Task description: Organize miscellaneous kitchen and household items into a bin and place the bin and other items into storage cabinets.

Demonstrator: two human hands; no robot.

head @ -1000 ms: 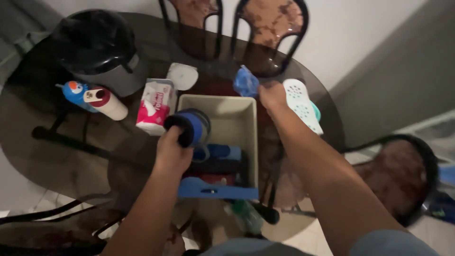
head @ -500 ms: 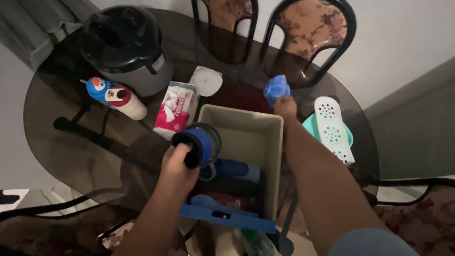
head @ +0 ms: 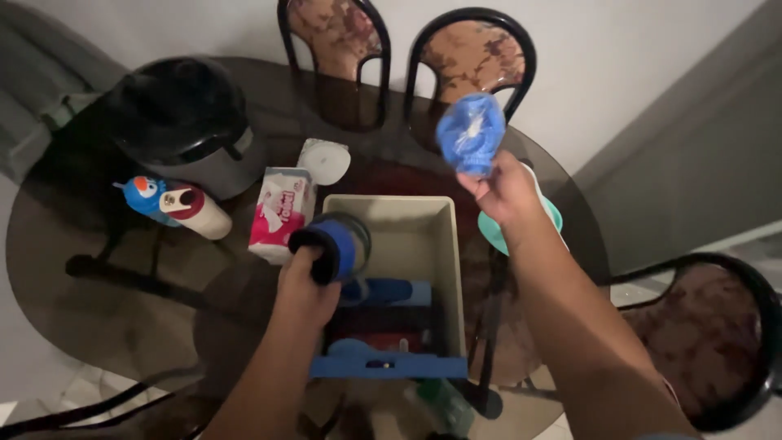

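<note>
My left hand grips a blue tumbler with a black band, tilted on its side over the left edge of a beige rectangular bin. My right hand is raised above the bin's far right corner and pinches a crumpled blue cloth-like piece. Inside the bin lie a blue cup, a dark red item and a blue flat piece across its near end.
On the dark glass table stand a black and grey cooker, a blue and white bottle, a pink tissue pack, a white round lid and a teal dish. Chairs ring the table.
My right hand has lifted the blue piece higher and swung it to the right. The left hand keeps the tumbler in about the same place. The camera view shifted.
</note>
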